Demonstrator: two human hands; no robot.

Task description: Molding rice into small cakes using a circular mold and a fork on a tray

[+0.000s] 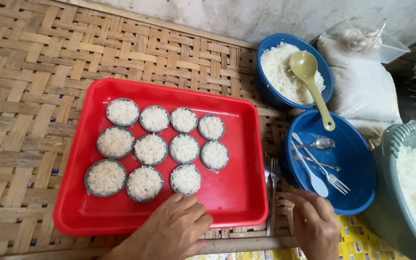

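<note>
Left fingers: my left hand [172,226] lies loosely spread, grasping nothing, on the near rim of the red tray [232,192], fingertips just beside the nearest rice-filled cup [185,179].
Right fingers: my right hand [314,221], lower right of the frame, is curled downward with nothing visibly gripped, just beside the blue bowl [357,159].
Cups: eleven small round moulds packed with white rice sit in three rows across the tray's left half, centre frame.
Cutlery: a fork [272,192] lies between tray and bowl; spoons, a fork and a white spatula [309,166] rest inside the bowl.
Supplies: upper right, a second blue bowl of rice [285,72] with a green ladle [311,82]; at far right, a grey basin [396,192] of rice.
Doing it well: in my judgement, steady the tray flat and keep the rows tight.
</note>
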